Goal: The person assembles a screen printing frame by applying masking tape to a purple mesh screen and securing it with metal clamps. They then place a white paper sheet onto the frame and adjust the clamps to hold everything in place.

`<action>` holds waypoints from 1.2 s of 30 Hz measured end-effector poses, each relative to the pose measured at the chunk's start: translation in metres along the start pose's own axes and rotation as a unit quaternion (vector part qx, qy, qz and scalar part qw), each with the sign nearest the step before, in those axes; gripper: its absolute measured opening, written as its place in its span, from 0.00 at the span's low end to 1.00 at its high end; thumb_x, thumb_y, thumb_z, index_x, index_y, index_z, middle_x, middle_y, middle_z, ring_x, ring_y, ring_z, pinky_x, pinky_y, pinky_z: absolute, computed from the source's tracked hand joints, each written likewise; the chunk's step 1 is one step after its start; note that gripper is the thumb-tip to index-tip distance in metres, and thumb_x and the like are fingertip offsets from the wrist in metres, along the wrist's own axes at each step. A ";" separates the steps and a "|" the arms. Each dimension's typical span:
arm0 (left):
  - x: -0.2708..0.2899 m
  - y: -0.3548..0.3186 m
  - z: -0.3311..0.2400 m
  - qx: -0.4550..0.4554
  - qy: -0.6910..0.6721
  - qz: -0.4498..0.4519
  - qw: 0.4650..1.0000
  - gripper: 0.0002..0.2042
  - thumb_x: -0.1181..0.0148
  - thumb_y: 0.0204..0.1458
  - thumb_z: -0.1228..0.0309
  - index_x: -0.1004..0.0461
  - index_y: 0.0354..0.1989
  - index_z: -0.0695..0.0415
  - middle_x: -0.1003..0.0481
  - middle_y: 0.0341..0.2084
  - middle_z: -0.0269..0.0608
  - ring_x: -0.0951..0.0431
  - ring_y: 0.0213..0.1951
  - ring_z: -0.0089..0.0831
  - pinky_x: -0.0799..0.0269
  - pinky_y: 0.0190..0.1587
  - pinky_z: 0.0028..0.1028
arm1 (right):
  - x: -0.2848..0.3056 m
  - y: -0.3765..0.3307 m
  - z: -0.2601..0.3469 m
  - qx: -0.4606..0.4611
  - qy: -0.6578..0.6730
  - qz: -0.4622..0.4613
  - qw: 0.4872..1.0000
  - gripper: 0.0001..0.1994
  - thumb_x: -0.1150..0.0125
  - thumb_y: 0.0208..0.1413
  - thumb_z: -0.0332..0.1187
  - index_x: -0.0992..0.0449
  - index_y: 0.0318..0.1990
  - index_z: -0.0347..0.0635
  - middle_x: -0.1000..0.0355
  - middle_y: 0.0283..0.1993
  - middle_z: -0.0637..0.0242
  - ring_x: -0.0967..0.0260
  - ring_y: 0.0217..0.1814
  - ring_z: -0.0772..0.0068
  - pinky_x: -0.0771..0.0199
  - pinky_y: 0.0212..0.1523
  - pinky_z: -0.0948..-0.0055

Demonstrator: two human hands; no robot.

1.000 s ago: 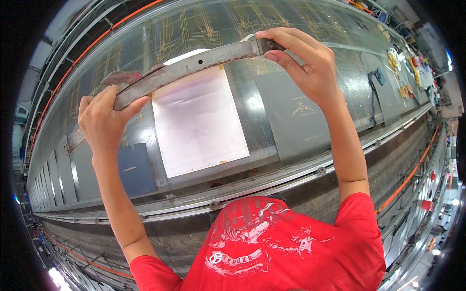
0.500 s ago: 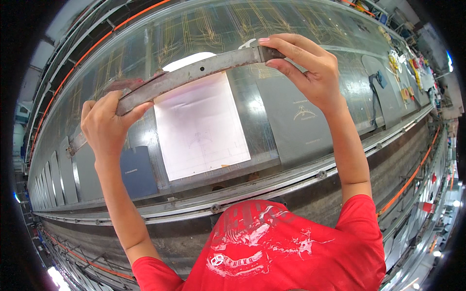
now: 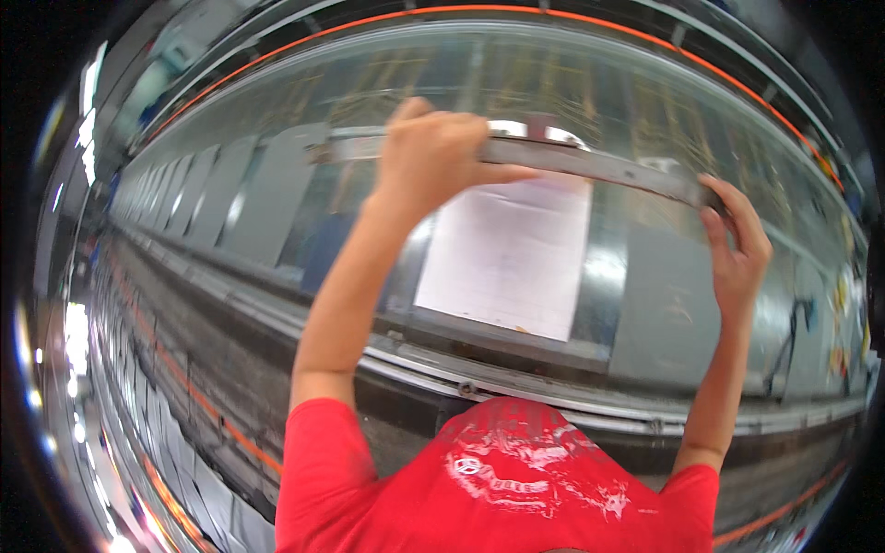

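A long grey metal bar (image 3: pixel 599 164), which looks like a frame seen edge-on, is held up across the far part of a white sheet (image 3: pixel 502 253). My left hand (image 3: pixel 424 157) is closed round the bar left of its middle, with the thumb stretched along its near side. At the bar's right end my right hand (image 3: pixel 740 244) pinches it between thumb and fingers. A dark reddish piece (image 3: pixel 537 126) shows just behind the bar. The sheet lies on a glass-like table top (image 3: pixel 604 267); motion blurs its faint markings.
Dark grey flat panels (image 3: pixel 673 304) lie right of the sheet. On the left are a navy panel (image 3: pixel 323 249) and a row of several grey panels (image 3: pixel 267 194). A metal rail (image 3: pixel 516 392) runs along the near table edge. An orange pipe (image 3: pixel 479 8) passes beyond the far edge.
The whole view has turned, so the bar now slopes down to the right instead of up. Both hands keep their hold on it, and it still crosses the sheet's far part.
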State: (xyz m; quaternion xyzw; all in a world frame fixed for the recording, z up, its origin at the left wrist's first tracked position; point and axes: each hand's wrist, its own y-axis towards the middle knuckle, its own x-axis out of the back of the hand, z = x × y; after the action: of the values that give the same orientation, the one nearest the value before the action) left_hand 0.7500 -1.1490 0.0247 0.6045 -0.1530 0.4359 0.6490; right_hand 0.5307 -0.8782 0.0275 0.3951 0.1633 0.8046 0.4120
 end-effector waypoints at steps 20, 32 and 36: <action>0.008 -0.037 -0.006 0.004 -0.180 0.020 0.984 0.32 0.44 0.44 0.34 0.24 0.18 0.57 0.23 0.18 0.40 0.24 0.20 0.33 0.33 0.34 0.35 | -0.261 0.004 0.211 0.298 -0.053 0.111 0.947 0.09 0.36 0.45 0.28 0.24 0.36 0.42 0.25 0.36 0.62 0.25 0.41 0.60 0.25 0.41 0.63; 0.045 -0.045 0.010 -0.097 -0.169 -0.151 0.969 0.21 0.30 0.42 0.52 0.24 0.33 0.58 0.23 0.29 0.43 0.24 0.34 0.40 0.34 0.39 0.35 | -0.190 -0.043 0.236 0.166 -0.130 -0.066 0.975 0.11 0.46 0.60 0.43 0.33 0.35 0.46 0.30 0.26 0.59 0.29 0.28 0.51 0.33 0.29 0.50; 0.009 -0.024 0.049 -0.071 -0.074 0.018 0.995 0.18 0.30 0.43 0.56 0.24 0.33 0.57 0.24 0.28 0.39 0.24 0.35 0.36 0.37 0.40 0.33 | -0.163 -0.167 0.159 -0.037 -0.029 0.113 0.992 0.15 0.51 0.65 0.45 0.33 0.35 0.42 0.31 0.27 0.51 0.31 0.30 0.45 0.33 0.30 0.53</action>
State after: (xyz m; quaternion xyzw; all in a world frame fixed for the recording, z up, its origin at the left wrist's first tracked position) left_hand 0.7894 -1.1876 0.0266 0.5845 -0.2423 0.3891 0.6695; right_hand 0.7987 -0.9159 -0.0511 0.4189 0.0756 0.8398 0.3369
